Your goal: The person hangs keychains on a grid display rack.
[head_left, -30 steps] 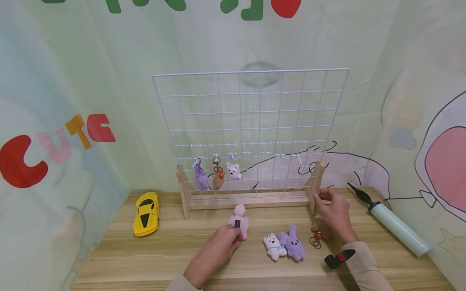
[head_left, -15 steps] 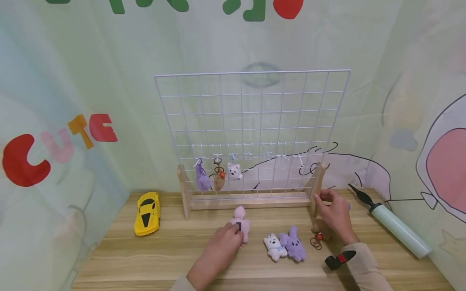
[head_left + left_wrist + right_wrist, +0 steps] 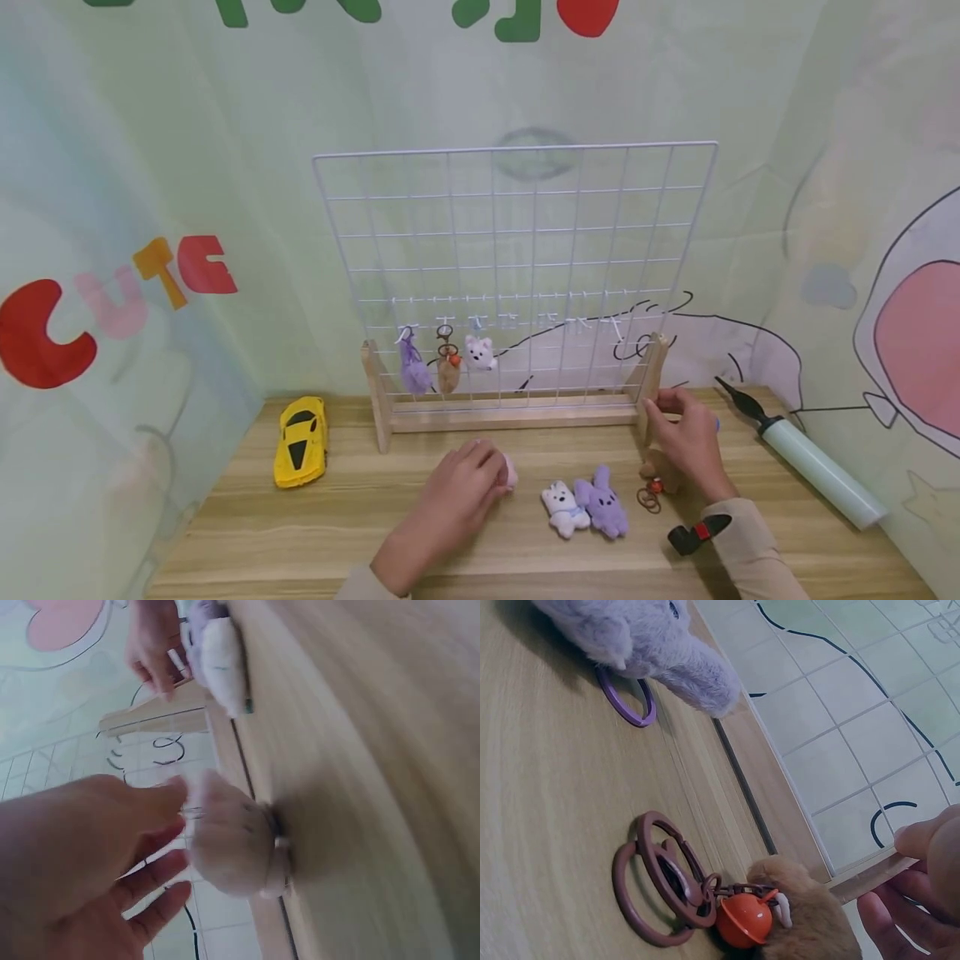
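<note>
A wood-grain worktop (image 3: 300, 533) carries a white wire-grid rack (image 3: 534, 266) on wooden feet. Right of the rack lies a pale-green tubular pump (image 3: 819, 467). The right hand (image 3: 686, 437) grips the rack's right foot; the left hand (image 3: 459, 492), before the rack, mostly hides a pink plush toy (image 3: 512, 472), its grip on it unclear. Left of the rack: a yellow toy car (image 3: 301, 442). Before the rack's right half, a purple plush rabbit (image 3: 604, 505) touches a white plush bear (image 3: 565, 510); 3 plush charms (image 3: 448, 377) hang from its left.

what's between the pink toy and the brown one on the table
A white toy and a purple toy lie between the pink toy and brown toy, in the head view.
</note>
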The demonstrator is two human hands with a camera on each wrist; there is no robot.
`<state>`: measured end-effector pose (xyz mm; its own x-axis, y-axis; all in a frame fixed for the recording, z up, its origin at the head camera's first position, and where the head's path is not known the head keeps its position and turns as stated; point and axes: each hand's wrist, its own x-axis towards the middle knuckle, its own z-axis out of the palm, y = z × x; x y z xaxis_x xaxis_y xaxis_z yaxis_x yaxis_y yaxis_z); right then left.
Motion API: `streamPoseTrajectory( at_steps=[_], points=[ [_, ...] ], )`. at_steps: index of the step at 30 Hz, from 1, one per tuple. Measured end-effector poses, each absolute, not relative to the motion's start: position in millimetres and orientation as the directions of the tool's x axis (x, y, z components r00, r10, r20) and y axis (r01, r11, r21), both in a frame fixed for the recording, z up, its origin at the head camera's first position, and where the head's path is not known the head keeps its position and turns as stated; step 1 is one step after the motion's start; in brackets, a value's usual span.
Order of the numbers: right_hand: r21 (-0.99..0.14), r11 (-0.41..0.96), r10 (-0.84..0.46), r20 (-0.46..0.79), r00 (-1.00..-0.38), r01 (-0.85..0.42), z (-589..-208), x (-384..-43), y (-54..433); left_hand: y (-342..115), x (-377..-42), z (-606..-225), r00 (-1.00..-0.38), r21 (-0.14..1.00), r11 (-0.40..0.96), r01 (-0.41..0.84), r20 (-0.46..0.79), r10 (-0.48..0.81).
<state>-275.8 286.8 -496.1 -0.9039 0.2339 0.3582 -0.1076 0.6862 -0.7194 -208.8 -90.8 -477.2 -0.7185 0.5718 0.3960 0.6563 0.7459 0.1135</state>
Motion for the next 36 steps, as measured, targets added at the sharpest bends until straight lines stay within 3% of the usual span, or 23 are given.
streamPoseTrajectory(
  at_steps=[8, 13, 21, 27, 36],
  points=[
    [-0.740, 0.668, 0.244, 0.321, -0.915, -0.081, -493, -274, 286, -89, -220, -458, -0.841, 0.585, 0.605, 0.540, 0.408, 0.356],
    [-0.739, 0.668, 0.238, 0.317, -0.918, -0.082, -494, -275, 286, -85, -228, -447, -0.873, 0.766, 0.418, 0.488, 0.419, 0.250],
    [-0.743, 0.664, 0.230, 0.310, -0.922, -0.084, -494, -275, 286, -78, -238, -429, -0.896, 0.877, 0.200, 0.438, 0.406, 0.181],
    [-0.743, 0.664, 0.230, 0.316, -0.920, -0.089, -495, -275, 286, -73, -243, -418, -0.899, 0.896, 0.122, 0.427, 0.405, 0.168],
    [-0.735, 0.671, 0.236, 0.338, -0.911, -0.099, -498, -275, 285, -59, -252, -402, -0.902, 0.903, 0.012, 0.430, 0.429, 0.047]
  ],
)
